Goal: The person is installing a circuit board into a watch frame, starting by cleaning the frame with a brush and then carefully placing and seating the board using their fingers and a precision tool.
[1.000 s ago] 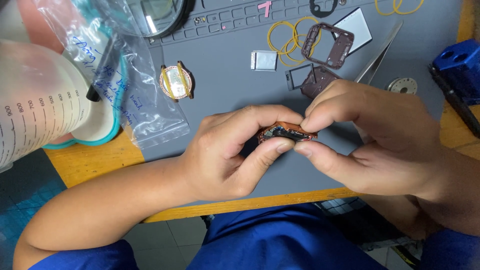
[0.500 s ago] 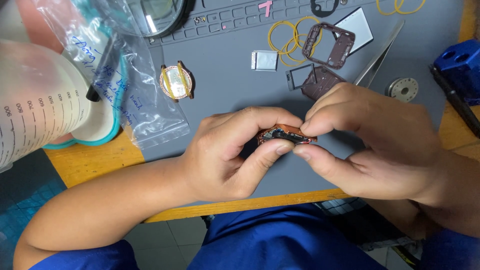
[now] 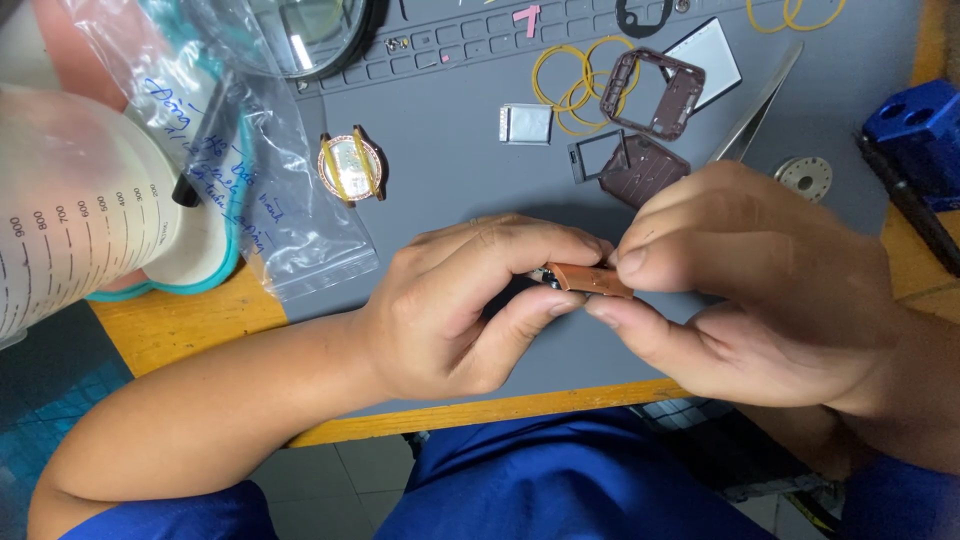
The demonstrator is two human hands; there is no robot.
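Observation:
My left hand (image 3: 470, 305) and my right hand (image 3: 750, 285) meet over the grey work mat (image 3: 450, 200), both pinching a small copper-brown watch case (image 3: 590, 280) between thumbs and forefingers. The case is seen edge-on, with a dark part sticking out at its left end. Most of it is hidden by my fingers.
On the mat lie a round gold watch body (image 3: 352, 167), a small silver square part (image 3: 526, 124), yellow rubber rings (image 3: 570, 75), a brown rectangular frame (image 3: 653, 93), a brown back cover (image 3: 645, 168), tweezers (image 3: 757, 105) and a metal disc (image 3: 806, 177). Left are plastic bags (image 3: 270, 180) and a measuring jug (image 3: 70, 210); right, a blue block (image 3: 915, 125).
My hands have shifted slightly and turned the case, so it now shows more edge-on. Nothing on the mat has moved.

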